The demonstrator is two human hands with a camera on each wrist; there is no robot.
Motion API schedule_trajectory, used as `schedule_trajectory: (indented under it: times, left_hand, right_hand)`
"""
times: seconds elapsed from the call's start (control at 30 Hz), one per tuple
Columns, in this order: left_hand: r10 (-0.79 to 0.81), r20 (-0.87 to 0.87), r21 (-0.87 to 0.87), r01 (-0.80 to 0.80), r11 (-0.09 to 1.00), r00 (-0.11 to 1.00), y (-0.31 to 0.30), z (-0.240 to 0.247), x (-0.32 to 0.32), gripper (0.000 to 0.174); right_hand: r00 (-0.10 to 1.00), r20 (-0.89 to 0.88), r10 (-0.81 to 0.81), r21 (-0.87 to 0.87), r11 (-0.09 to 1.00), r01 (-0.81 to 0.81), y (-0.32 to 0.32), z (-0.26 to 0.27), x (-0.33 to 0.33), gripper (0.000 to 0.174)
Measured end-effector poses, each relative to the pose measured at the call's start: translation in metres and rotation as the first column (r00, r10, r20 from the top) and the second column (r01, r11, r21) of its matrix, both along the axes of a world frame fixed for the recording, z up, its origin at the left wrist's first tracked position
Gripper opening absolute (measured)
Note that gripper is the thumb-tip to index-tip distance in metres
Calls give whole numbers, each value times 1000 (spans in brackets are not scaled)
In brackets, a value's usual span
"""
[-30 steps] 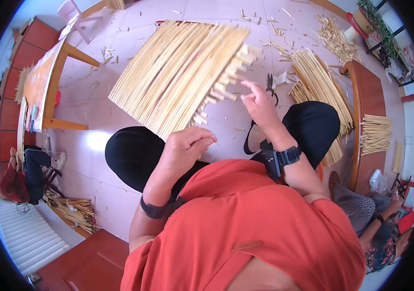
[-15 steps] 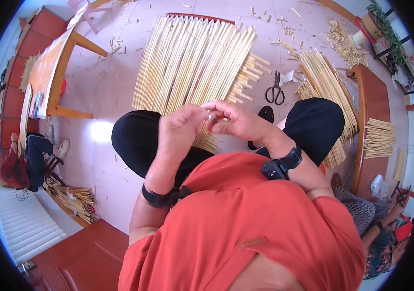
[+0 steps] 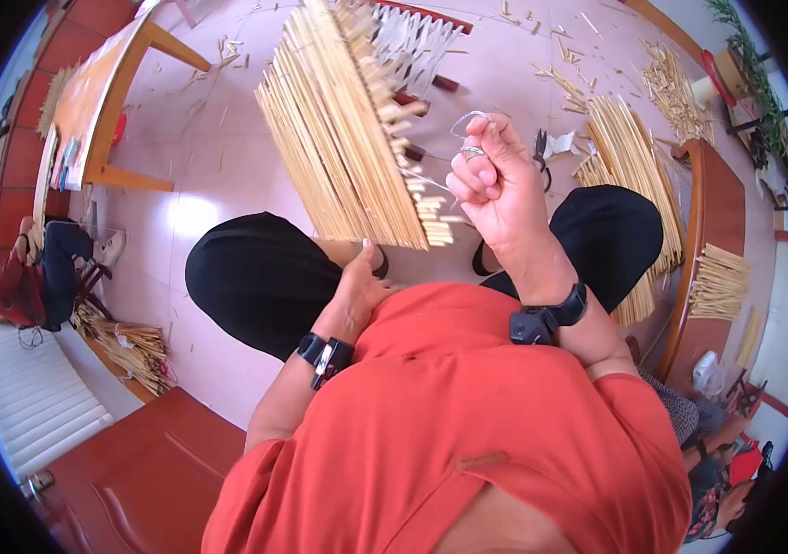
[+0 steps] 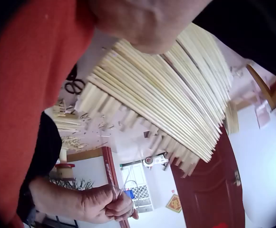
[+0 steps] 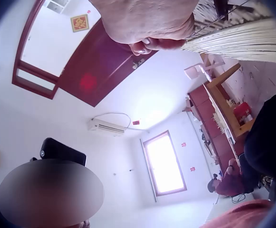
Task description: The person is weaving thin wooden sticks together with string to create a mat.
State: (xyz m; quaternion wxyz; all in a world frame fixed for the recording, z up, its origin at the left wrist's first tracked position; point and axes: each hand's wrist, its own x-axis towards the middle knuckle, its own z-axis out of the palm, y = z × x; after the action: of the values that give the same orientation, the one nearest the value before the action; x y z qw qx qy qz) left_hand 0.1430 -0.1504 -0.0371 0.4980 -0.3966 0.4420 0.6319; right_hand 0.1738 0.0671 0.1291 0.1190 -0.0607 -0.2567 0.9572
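Observation:
A mat of pale sticks (image 3: 339, 138), uneven at its right edge, is tilted up in front of the knees. At its lower edge is my left hand (image 3: 355, 294), gripping it, with some fingers hidden; the left wrist view has this hand (image 4: 140, 21) over the sticks (image 4: 161, 90). My right hand (image 3: 497, 185) is raised right of the mat, fingers curled, pinching a thin pale string (image 3: 431, 181) that runs to the mat's right edge. It looks wound about a finger. The right wrist view shows that hand (image 5: 147, 21) beside the mat (image 5: 242, 40).
A low rack (image 3: 417, 42) with white crisscross material stands behind the mat. Black scissors (image 3: 543, 159) and stick bundles (image 3: 634, 166) lie on the right, near a brown bench (image 3: 713, 203). Offcuts litter the floor. A wooden table (image 3: 103, 92) and a seated person (image 3: 20, 282) are at left.
The mat has swung up and left, uncovering part of the rack. My hands, together half a second earlier, are apart: the left lower at the mat's edge, the right raised with the string.

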Motion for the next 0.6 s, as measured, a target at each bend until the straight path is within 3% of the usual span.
schedule_trajectory:
  times: [0.03,0.1,0.13,0.17,0.23,0.27,0.3,0.33,0.37,0.4,0.43,0.53,0.6]
  left_hand:
    - [14,-1,2,-14,1000,1000,0,-4,1,93]
    - [218,78,258,-231,938,973,6,-10,-5,88]
    - [211,-4,317,-199,927,977,13,-12,-9,76]
    - [203,-8,327,-189,926,979,14,-13,-12,76]
    - [536,-210,616,-314,722,818,38,-14,-21,57]
    - [505,-219,551,-321,770,835,28,-12,-13,49]
    - [460,-232,495,-303,814,857,27,-12,-22,40]
    - [431,-244,461,-287,840,869,17,-12,-23,39]
    - [414,-260,434,-277,857,873,10,-16,-24,39]
    - [388,-271,413,-258,873,881,6,-18,-30,38]
    - [374,-287,370,-258,893,882,-8,-18,-28,37]
    - [336,-338,253,-260,932,879,-46,-17,-29,36]
    - [312,-408,236,-231,944,858,-64,-17,-41,34]
  right_hand:
    - [1000,-6,15,8,1000,-15,-4,3,-2,14]
    - [999,-7,35,22,999,-35,-13,6,-6,14]
    - [997,45,62,18,998,-62,-19,8,-7,13]
    - [992,98,75,14,997,-77,-25,9,-6,13]
    - [978,174,118,101,985,-137,-31,20,-6,11]
    - [977,142,161,114,977,-177,-33,7,-6,9]
    - [995,-17,102,308,947,-92,-43,2,-5,4]
    - [969,-85,231,245,948,-204,-54,9,-8,7]
    - [975,40,219,480,852,-211,-59,17,1,9]
    - [864,124,488,154,851,-503,-63,18,1,15]
    - [824,7,566,59,823,-565,-70,16,0,17]
    - [813,-93,575,-15,815,-579,-80,21,-1,12]
    - [733,-160,661,18,745,-667,-76,22,4,12]
